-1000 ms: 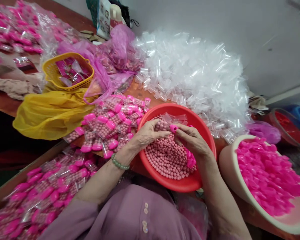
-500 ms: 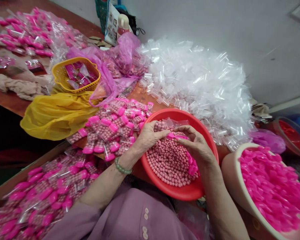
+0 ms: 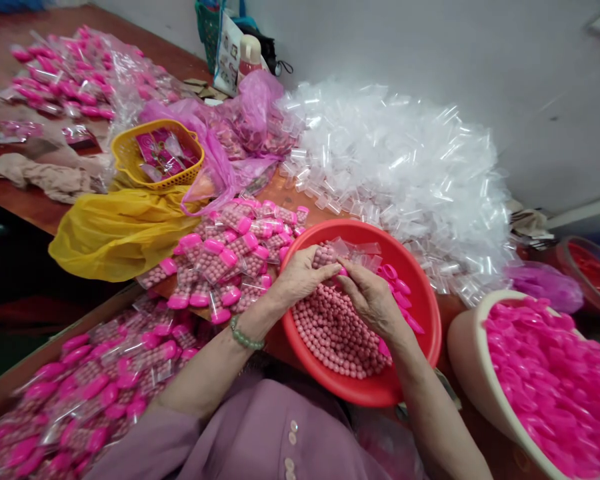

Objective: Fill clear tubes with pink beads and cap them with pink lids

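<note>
A red basin point(image 3: 416, 287) holds small pink balls point(image 3: 330, 330), a few clear tubes and several loose pink caps point(image 3: 399, 288). Both hands meet over the balls at the basin's far left. My left hand point(image 3: 300, 275), green bead bracelet on its wrist, is closed round a clear tube filled with pink balls point(image 3: 325, 254). My right hand point(image 3: 369, 297) pinches a pink cap against that tube's end; the cap is mostly hidden between the fingertips.
Filled, capped tubes point(image 3: 220, 257) lie heaped left of the basin and in a box point(image 3: 80, 380) below. A big pile of empty clear tubes point(image 3: 400, 160) sits behind. A beige bowl of pink caps point(image 3: 550, 380) stands right. Yellow basket point(image 3: 155, 157), yellow bag point(image 3: 115, 230).
The pink cap in my right hand has gone from plainly visible to pressed against the tube end. Both hands have drawn closer together, and the view has shifted slightly.
</note>
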The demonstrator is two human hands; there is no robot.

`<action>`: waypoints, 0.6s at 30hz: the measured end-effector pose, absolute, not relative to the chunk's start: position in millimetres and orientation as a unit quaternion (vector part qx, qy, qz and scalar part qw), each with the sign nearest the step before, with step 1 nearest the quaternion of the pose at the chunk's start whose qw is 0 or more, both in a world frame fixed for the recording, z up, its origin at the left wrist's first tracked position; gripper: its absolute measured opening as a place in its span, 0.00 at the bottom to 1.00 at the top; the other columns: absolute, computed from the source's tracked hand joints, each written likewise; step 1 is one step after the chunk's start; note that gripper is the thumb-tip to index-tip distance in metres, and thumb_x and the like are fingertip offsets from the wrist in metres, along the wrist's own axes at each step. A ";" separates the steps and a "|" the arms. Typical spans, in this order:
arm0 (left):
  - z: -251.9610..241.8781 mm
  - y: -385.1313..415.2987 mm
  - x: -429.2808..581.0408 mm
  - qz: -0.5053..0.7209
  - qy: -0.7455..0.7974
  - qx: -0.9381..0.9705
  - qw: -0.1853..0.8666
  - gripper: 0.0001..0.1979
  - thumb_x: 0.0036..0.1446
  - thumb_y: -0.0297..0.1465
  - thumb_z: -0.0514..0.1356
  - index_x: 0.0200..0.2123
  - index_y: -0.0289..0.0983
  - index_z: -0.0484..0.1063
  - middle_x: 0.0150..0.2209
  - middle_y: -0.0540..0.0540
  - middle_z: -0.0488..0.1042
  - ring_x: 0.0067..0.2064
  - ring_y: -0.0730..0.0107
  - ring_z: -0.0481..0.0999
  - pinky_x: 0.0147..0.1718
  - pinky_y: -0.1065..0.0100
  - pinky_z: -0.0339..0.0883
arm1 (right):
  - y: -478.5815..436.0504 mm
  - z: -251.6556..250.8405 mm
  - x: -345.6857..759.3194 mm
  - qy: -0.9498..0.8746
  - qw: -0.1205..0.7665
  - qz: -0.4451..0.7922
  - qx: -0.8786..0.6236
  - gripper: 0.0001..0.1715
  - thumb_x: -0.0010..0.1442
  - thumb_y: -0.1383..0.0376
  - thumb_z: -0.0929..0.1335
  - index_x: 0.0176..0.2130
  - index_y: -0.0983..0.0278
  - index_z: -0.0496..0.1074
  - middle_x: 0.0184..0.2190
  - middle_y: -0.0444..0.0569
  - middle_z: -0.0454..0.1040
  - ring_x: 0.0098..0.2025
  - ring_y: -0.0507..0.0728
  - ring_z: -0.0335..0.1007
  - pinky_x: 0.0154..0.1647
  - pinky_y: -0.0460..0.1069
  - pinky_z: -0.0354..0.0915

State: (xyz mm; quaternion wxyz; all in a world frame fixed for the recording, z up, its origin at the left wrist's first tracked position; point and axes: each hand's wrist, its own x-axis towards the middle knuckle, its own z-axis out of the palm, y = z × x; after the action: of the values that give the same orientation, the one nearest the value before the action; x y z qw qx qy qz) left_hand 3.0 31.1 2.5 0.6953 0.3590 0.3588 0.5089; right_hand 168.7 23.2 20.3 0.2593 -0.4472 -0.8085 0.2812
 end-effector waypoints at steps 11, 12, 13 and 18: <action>4.0 36.8 -3.5 0.452 0.271 0.283 0.801 0.19 0.54 0.44 0.65 0.35 0.32 0.71 0.31 0.45 0.76 0.32 0.71 0.77 0.36 0.67 0.73 | 26.7 25.9 179.8 -0.744 0.271 0.392 -0.468 0.23 0.66 0.56 0.64 0.57 0.62 0.64 0.32 0.47 0.75 0.31 0.55 0.74 0.34 0.51 0.71; 4.4 38.4 -4.5 0.440 0.265 0.274 0.813 0.21 0.56 0.47 0.61 0.36 0.31 0.72 0.31 0.43 0.77 0.32 0.69 0.77 0.36 0.66 0.74 | 28.4 27.0 183.1 -0.712 0.303 0.424 -0.472 0.22 0.64 0.55 0.65 0.54 0.61 0.65 0.27 0.43 0.73 0.26 0.52 0.71 0.29 0.48 0.69; 5.0 39.7 -5.6 0.431 0.262 0.269 0.821 0.24 0.58 0.50 0.58 0.36 0.31 0.72 0.32 0.41 0.78 0.32 0.67 0.78 0.35 0.65 0.74 | 29.8 28.2 185.6 -0.682 0.334 0.445 -0.474 0.20 0.63 0.55 0.67 0.51 0.61 0.65 0.25 0.40 0.71 0.24 0.51 0.69 0.26 0.47 0.68; 6.8 38.7 -9.3 0.386 0.242 0.297 0.839 0.30 0.57 0.56 0.55 0.36 0.31 0.72 0.34 0.36 0.79 0.34 0.63 0.80 0.34 0.65 0.74 | 35.8 36.8 184.5 -0.617 0.424 0.441 -0.495 0.15 0.57 0.55 0.72 0.40 0.62 0.73 0.25 0.42 0.72 0.23 0.49 0.67 0.25 0.46 0.65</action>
State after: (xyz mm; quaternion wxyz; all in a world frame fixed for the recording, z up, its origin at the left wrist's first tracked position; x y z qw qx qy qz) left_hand -9.3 38.7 6.8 0.8391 0.2973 0.2423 0.3857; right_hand 184.5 35.8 36.8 0.4239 -0.4949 -0.6174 0.4407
